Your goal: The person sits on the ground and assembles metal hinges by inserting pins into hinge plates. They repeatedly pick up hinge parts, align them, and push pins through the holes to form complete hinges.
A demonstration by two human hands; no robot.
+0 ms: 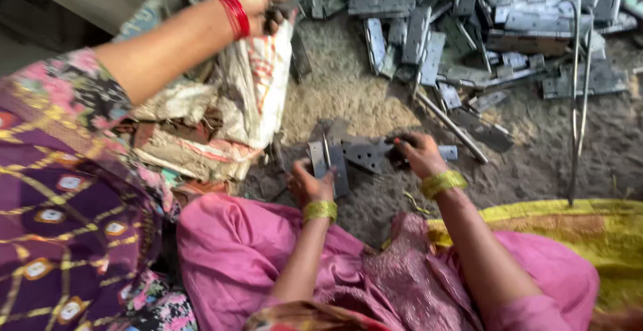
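— What is the setting?

— A dusty, sandy floor [536, 150], seen from above. Along its far edge lies a heap of grey metal hinges [469, 23], and a thin bent metal rod [577, 103] stands near the right side.

— Where are the person's own hands?

— Low in the middle, above a pink lap. The left hand [309, 182], with a gold bangle at the wrist, has its grip closed on a grey hinge plate [328, 160] that stands roughly upright. The right hand [418, 153], also wearing a gold bangle, is clenched around a dark object; blur keeps me from telling what it is. Between the two hands a second perforated hinge leaf [365, 153] lies on the floor, just beside the right hand.

— Is anyone else there?

— Yes, at the left, a co-worker in purple patterned cloth. That co-worker's hand [258, 3], with red bangles at the wrist, reaches to the near end of the heap and grasps a dark piece of metal. Under that arm sits a crumpled white sack [251, 97].

— Anything else on the floor?

— A slim metal pin [452, 127] lies slantwise beyond the right hand.
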